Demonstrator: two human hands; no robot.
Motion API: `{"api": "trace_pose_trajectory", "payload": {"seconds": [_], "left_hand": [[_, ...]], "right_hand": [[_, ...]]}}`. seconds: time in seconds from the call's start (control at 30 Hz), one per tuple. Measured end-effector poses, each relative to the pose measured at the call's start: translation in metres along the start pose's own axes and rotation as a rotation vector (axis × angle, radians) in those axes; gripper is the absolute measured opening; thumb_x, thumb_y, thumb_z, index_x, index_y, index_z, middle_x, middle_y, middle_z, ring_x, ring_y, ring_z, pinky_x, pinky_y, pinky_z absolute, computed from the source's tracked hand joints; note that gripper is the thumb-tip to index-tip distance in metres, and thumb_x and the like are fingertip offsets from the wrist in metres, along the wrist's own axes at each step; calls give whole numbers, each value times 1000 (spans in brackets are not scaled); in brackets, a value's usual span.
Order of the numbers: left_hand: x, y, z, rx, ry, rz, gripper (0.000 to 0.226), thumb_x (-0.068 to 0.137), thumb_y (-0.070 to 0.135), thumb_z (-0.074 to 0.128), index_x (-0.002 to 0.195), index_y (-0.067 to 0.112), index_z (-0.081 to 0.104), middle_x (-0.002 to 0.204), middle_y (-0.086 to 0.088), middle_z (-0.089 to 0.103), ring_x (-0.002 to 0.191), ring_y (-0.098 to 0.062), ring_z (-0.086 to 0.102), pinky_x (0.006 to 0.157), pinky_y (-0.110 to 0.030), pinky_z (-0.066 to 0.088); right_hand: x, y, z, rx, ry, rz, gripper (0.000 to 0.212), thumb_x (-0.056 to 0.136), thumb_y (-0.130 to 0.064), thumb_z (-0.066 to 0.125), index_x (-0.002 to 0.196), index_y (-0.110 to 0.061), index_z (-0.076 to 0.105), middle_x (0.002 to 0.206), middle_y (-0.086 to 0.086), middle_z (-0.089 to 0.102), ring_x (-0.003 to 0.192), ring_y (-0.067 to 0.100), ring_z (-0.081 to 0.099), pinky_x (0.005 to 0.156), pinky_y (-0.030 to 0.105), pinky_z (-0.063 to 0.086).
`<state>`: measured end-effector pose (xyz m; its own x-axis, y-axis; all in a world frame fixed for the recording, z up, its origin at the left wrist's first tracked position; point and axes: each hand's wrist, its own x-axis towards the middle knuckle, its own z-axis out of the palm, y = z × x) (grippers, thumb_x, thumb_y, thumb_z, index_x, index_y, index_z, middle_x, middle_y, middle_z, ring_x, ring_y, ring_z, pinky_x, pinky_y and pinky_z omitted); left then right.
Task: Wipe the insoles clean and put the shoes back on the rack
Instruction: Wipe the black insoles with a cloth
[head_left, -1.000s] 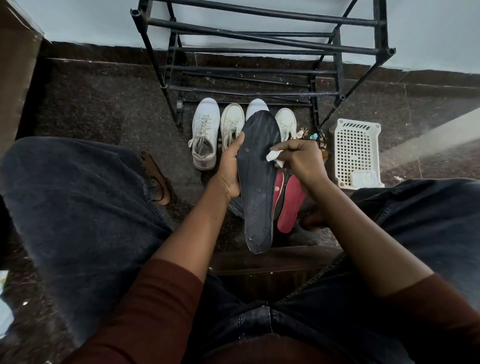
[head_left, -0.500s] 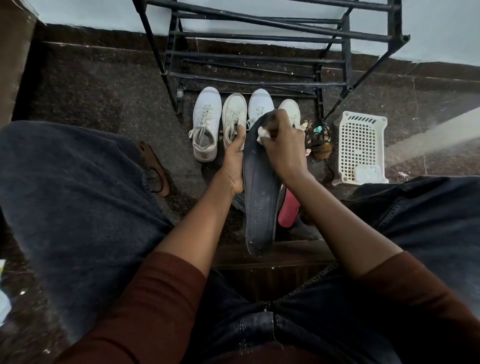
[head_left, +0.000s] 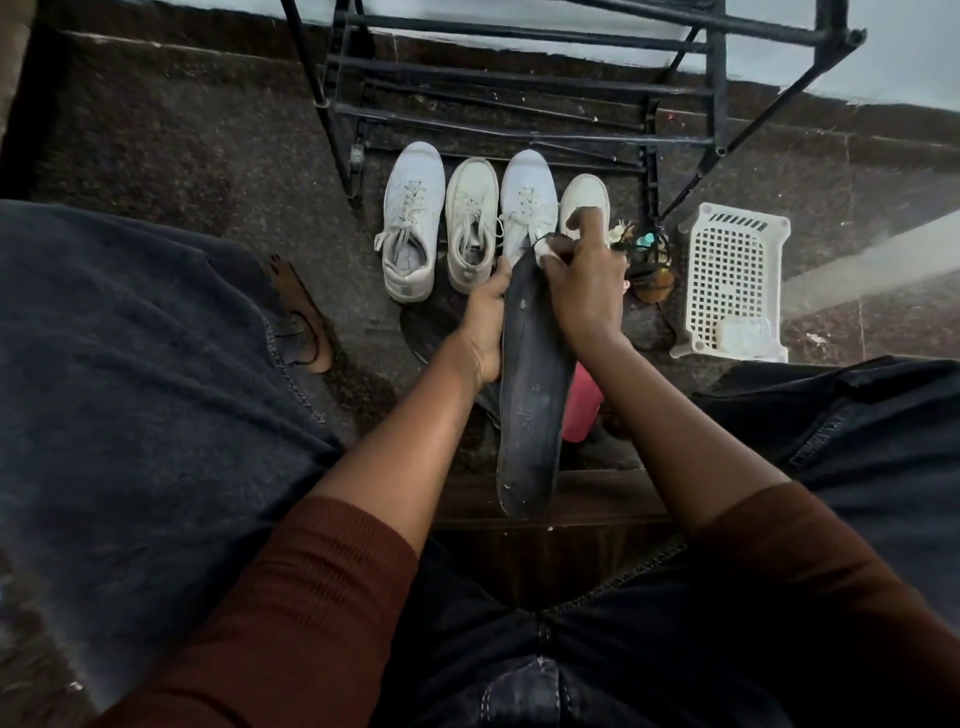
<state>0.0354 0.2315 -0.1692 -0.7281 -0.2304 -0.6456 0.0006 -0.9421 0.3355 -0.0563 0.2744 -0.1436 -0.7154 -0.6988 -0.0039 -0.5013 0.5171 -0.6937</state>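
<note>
A long black insole (head_left: 530, 395) stands almost upright between my knees, its heel near a wooden edge. My left hand (head_left: 483, 327) grips its left edge at mid length. My right hand (head_left: 582, 280) pinches a small white wipe (head_left: 545, 249) against the insole's toe end. Several white sneakers (head_left: 413, 223) stand in a row on the floor in front of a black metal rack (head_left: 519, 78). A red insole (head_left: 582, 410) lies partly hidden behind the black one and my right wrist.
A white plastic basket (head_left: 732, 280) lies on the floor at the right, with a tangle of small colourful items (head_left: 649, 260) beside it. A brown sandal (head_left: 301, 317) peeks out by my left knee. The floor is dark speckled stone.
My right hand with the wipe has moved from the insole's middle right edge up to its toe end. The view has tilted down a little.
</note>
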Motion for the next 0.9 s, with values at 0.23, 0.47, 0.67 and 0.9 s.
{"api": "trace_pose_trajectory", "payload": {"seconds": [0.23,0.47,0.67,0.9], "left_hand": [[8,-5,-8,75,184,108,67,93,66,18,91,15,62,66,-3,72,64,-10,70,52,-16,52],[5,-9,-4,86,94,-46,69,95,63,19,95,10,63,71,-10,72,65,-19,70,60,-25,57],[12,-6,-15,142,276,106,66,94,65,23,88,15,66,68,-6,72,67,-15,69,63,-24,53],[13,-14,-13,193,183,171,49,98,52,34,90,15,65,68,0,72,69,-7,70,58,-16,53]], "right_hand": [[-42,5,10,3,-202,-201,29,83,-8,58,104,-12,39,98,0,72,88,31,65,67,32,46],[3,9,11,-82,-58,-66,32,79,4,49,109,-2,39,100,17,69,89,37,63,61,31,41],[-21,-4,15,-20,-268,-121,34,80,2,52,109,-5,36,96,12,70,81,35,65,67,45,52],[-25,3,7,-23,-216,-100,34,81,-4,58,109,-5,39,95,11,71,86,34,63,69,40,49]]}}
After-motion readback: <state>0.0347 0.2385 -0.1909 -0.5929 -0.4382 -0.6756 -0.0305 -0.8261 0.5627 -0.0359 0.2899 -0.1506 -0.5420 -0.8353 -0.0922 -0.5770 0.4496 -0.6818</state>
